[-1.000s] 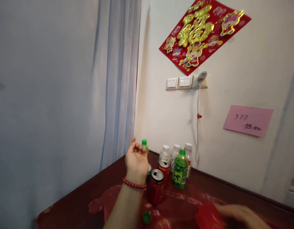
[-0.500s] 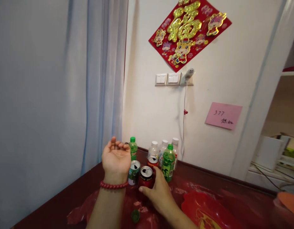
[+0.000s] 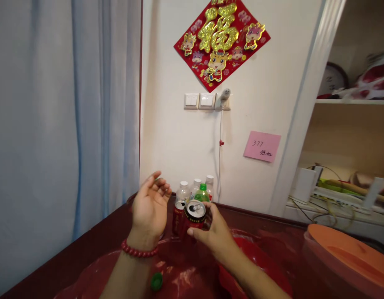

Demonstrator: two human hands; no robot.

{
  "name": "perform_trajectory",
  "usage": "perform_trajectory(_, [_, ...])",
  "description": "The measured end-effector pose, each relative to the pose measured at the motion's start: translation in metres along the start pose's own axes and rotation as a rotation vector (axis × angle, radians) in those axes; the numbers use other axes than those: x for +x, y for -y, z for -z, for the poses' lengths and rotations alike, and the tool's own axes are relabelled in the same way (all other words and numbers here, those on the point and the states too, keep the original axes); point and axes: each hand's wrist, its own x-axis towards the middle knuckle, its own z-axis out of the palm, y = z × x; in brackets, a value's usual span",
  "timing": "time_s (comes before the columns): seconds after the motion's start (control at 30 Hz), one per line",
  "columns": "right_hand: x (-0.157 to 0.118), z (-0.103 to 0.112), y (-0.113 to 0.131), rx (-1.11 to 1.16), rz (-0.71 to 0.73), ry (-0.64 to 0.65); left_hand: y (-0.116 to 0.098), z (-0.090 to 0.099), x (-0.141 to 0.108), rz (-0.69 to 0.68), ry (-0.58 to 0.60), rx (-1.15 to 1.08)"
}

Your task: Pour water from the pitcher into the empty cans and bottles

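My right hand (image 3: 215,234) grips a red and black drink can (image 3: 194,215), its opened silver top facing up. Another red can (image 3: 178,218) stands just left of it. My left hand (image 3: 151,203) is raised with the palm up and fingers apart, holding nothing; a red bead bracelet (image 3: 139,250) circles its wrist. Behind the cans are clear bottles with white caps (image 3: 183,191) and a green bottle (image 3: 202,193), partly hidden by the held can. A small green round object (image 3: 156,281) lies on the table near the front.
A red tray (image 3: 263,265) lies under and beyond my right forearm. To the right is an orange-lidded container (image 3: 350,253). A blue curtain (image 3: 98,124) hangs at left. Shelves (image 3: 354,101) with a white device and cables are at right.
The view has turned to the right. My right hand now has its can raised in front of the green bottle. The left hand has tilted, hiding the green-labelled can and the left green bottle.
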Motion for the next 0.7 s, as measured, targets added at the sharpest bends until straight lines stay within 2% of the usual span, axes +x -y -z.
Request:
perform_trajectory(0.17, [-0.021, 0.066, 0.036, 0.174, -0.027, 0.163, 0.042, -0.004, -0.020, 0.204, 0.563, 0.387])
perform_trajectory(0.23, [-0.032, 0.085, 0.044, 0.229, -0.030, 0.206, 0.056, -0.002, -0.029, 0.352, 0.757, 0.415])
perform_trajectory(0.3, [-0.041, 0.101, 0.048, 0.261, -0.020, 0.245, 0.066, -0.001, -0.037, 0.525, 0.891, 0.374])
perform_trajectory(0.4, [-0.050, 0.120, 0.049, 0.212, 0.022, 0.300, 0.078, -0.001, -0.046, 0.710, 0.984, 0.294])
perform_trajectory(0.5, [-0.056, 0.129, 0.049, 0.144, -0.003, 0.279, 0.088, -0.002, -0.052, 0.773, 1.018, 0.268])
perform_trajectory(0.6, [-0.064, 0.137, 0.054, 0.071, -0.047, 0.163, 0.096, -0.003, -0.055, 0.767, 1.023, 0.274])
perform_trajectory(0.7, [-0.077, 0.167, 0.071, -0.171, -0.028, -0.078, 0.103, -0.003, -0.057, 0.714, 0.978, 0.295])
